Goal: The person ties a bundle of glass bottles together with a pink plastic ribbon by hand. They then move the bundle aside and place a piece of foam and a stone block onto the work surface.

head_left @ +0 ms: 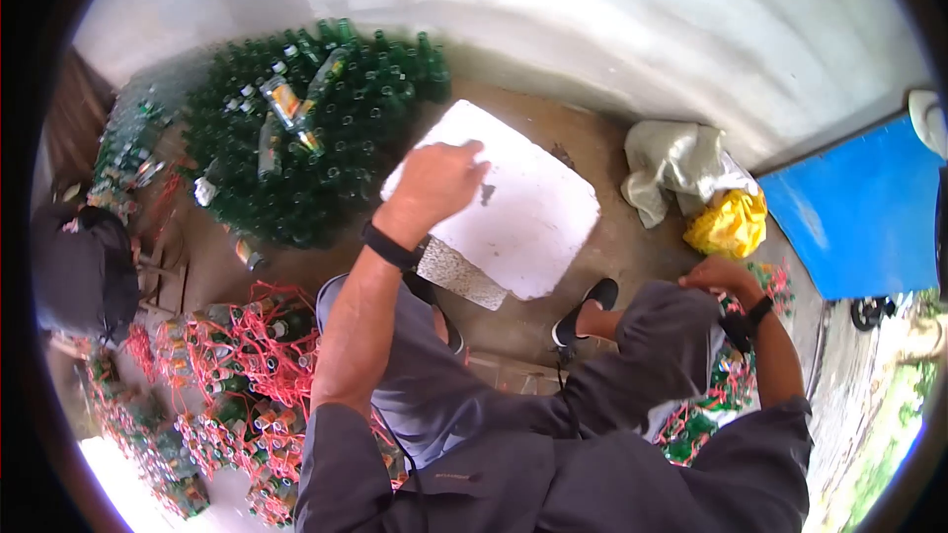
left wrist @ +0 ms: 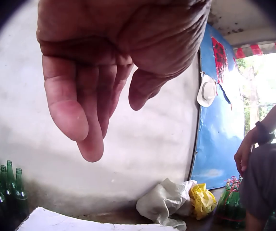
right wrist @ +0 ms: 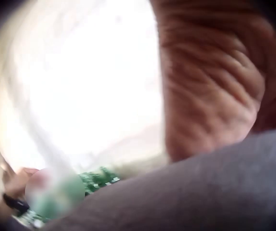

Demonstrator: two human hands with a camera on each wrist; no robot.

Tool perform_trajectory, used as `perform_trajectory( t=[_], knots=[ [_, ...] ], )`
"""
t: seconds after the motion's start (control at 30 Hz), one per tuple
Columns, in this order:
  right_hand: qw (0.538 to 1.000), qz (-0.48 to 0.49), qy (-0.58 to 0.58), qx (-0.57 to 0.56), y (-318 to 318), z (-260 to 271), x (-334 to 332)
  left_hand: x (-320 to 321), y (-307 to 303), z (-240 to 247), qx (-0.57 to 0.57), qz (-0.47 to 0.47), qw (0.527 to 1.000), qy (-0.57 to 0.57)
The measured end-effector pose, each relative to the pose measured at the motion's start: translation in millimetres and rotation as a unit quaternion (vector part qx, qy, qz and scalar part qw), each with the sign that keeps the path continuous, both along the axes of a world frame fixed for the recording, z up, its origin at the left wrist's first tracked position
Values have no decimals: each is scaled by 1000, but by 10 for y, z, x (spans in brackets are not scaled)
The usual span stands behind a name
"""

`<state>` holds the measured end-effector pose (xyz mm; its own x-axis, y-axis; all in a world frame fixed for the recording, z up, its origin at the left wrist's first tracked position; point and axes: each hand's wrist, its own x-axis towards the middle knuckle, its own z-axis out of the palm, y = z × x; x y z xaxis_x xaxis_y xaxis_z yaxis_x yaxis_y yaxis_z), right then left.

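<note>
My left hand [head_left: 439,186] hangs over the left part of a white foam-like slab [head_left: 533,202]. In the left wrist view its fingers [left wrist: 65,113] droop, loosely bent, with nothing between them and the thumb. The slab has a dark mark near its middle and a chipped edge, and it lies over a speckled block [head_left: 462,276] in front of my feet. My right hand [head_left: 719,276] rests on my right knee [head_left: 671,311]. In the right wrist view only the creased palm side [right wrist: 210,86] shows above the trouser leg; its fingertips are hidden.
A large cluster of green glass bottles [head_left: 370,89] stands by the wall, with several labelled bottles [head_left: 284,104] lying on top. Bottles bundled in red string [head_left: 267,355] lie at left. A pale sack [head_left: 671,163], yellow bag [head_left: 731,225] and blue panel [head_left: 849,207] are at right.
</note>
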<state>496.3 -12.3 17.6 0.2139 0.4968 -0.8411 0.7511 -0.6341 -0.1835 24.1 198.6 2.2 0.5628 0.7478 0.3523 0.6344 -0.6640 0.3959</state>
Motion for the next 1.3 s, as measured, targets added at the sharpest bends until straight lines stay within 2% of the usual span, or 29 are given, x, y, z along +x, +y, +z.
perform_trajectory(
  t=[0.03, 0.1, 0.17, 0.2, 0.27, 0.3, 0.37, 0.4, 0.43, 0.47, 0.5, 0.53, 0.57, 0.6, 0.67, 1.0, 1.17, 1.3],
  knots=[
    [998, 14, 57, 29, -32, -66, 22, 19, -13, -6, 7, -14, 1000, 12],
    [981, -9, 119, 155, -158, -420, 135, 77, -81, -44, -1, -35, 999, 40],
    [994, -45, 95, -6, 111, -196, 11, 154, -134, -30, -25, -56, 996, 61],
    [994, -31, 104, -4, 204, -256, 41, 199, -168, -7, -40, -72, 994, 68],
    [982, -64, 175, -27, 318, -441, 176, 311, -175, -33, -34, -74, 992, 97],
    [980, -57, 187, -30, 303, -674, 292, 387, -194, -40, -50, -86, 990, 102],
    [974, 30, 211, 75, 228, -1287, 475, 523, -273, -54, -77, -93, 985, 121],
    [969, 35, 237, 62, 209, -1569, 366, 572, -336, -75, -80, -123, 980, 134],
    [972, -12, 217, 83, 223, -1666, 336, 651, -358, -76, -71, -158, 976, 131],
    [973, -57, 195, 106, 264, -1734, 315, 693, -376, -106, -70, -151, 977, 137],
    [972, -51, 202, 108, 279, -1841, 288, 717, -398, -136, -76, -174, 974, 121],
    [969, -43, 184, 158, 271, -2012, 245, 734, -415, -152, -83, -197, 971, 106],
    [963, -37, 165, 209, 241, -2224, 220, 762, -433, -117, -93, -189, 971, 116],
    [962, -31, 169, 212, 209, -2544, 241, 775, -437, -125, -90, -182, 972, 119],
    [937, 3, 256, 239, 142, -3116, 320, 793, -449, -163, -88, -186, 972, 113],
    [930, 6, 258, 263, 549, -2552, -183, 736, -419, -223, -64, -189, 979, 44],
    [929, 8, 264, 257, 324, -2466, -69, 672, -454, -248, -33, -191, 981, 11],
    [935, 4, 257, 245, -52, -2407, 368, 607, -470, -279, 13, -170, 985, 20]
  ],
)
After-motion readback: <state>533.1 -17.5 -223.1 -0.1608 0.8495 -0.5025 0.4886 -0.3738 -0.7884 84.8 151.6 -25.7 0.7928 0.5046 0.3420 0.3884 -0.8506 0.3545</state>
